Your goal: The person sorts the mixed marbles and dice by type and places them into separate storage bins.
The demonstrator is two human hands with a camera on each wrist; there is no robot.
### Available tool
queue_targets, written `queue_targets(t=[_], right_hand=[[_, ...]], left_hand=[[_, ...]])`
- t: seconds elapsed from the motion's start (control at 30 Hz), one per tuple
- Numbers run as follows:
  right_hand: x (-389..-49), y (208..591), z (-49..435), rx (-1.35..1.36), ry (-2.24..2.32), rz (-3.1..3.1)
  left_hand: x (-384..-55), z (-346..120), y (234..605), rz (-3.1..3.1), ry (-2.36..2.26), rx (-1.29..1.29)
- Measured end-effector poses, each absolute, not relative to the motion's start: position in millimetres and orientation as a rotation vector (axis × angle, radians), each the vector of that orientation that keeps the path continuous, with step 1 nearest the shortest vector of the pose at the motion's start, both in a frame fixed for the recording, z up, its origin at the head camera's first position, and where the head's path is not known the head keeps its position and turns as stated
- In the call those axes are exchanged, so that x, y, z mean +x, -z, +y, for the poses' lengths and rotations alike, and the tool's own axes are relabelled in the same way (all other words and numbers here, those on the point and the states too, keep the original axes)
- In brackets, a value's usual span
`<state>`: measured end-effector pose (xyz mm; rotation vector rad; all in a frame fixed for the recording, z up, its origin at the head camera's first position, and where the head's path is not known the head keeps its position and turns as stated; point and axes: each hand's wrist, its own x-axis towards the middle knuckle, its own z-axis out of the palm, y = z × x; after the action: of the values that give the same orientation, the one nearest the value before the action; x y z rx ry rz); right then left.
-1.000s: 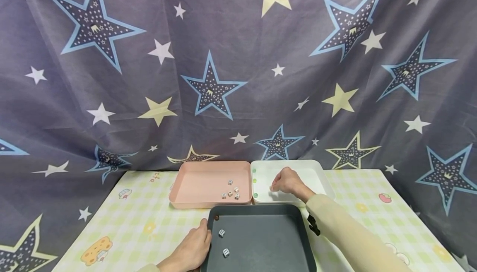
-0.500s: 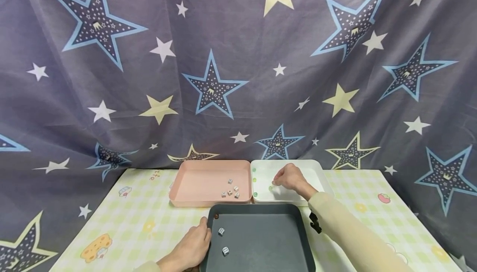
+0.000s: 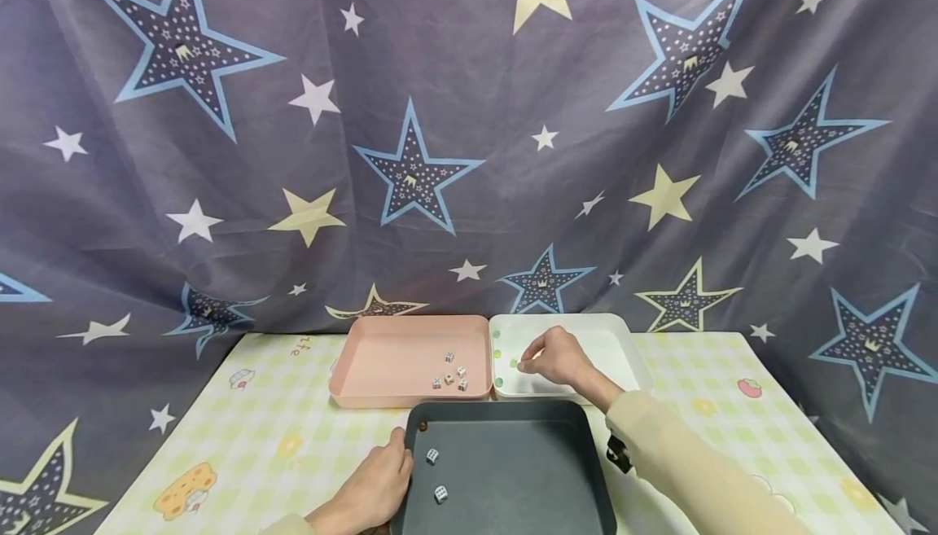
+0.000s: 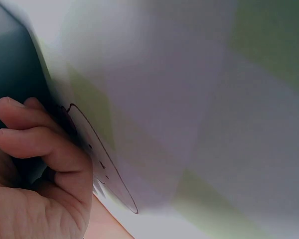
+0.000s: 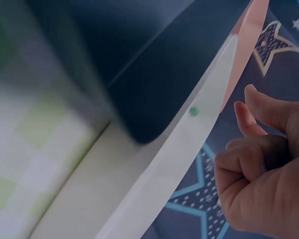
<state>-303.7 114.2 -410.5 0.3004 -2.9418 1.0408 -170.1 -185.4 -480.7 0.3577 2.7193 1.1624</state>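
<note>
My left hand [image 3: 374,484] grips the left rim of a dark grey tray [image 3: 528,478]; the left wrist view shows its fingers [image 4: 45,144] curled at the tray's edge. Two white dice [image 3: 440,494] and a small brown bead [image 3: 422,426] lie along that tray's left side. Over the white tray [image 3: 601,339] reaches my right hand [image 3: 560,356], fingertips close beside a small green bead [image 3: 514,363]. I cannot tell whether they pinch it. Several other green beads [image 3: 498,382] line the white tray's left wall. In the right wrist view the lower fingers [image 5: 239,164] are curled.
A pink tray [image 3: 396,352] with several small dice [image 3: 449,379] stands left of the white one. Both sit behind the dark tray on a green checked tablecloth [image 3: 271,437]. A star-patterned curtain [image 3: 469,193] hangs behind the table.
My right hand first lifts slightly off the green bead, then moves left; the bead also shifts left toward the wall beads. My left hand stays on the dark tray.
</note>
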Motion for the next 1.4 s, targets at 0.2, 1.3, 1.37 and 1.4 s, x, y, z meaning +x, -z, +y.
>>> queue_targets(t=[0.2, 1.3, 1.37, 1.4], right_hand=[[-287, 407, 95, 0.439, -1.076, -2.901], [-244, 419, 38, 0.822, -1.209, -2.94], [-243, 420, 37, 0.825, -1.208, -2.946], [-243, 421, 36, 0.826, -1.208, -2.95]], left_hand=[[-170, -185, 483, 2.709, -1.171, 0.347], [-172, -184, 480, 2.741, -1.126, 0.345], [-172, -185, 480, 2.738, -1.13, 0.344], [-172, -185, 480, 2.738, -1.13, 0.344]])
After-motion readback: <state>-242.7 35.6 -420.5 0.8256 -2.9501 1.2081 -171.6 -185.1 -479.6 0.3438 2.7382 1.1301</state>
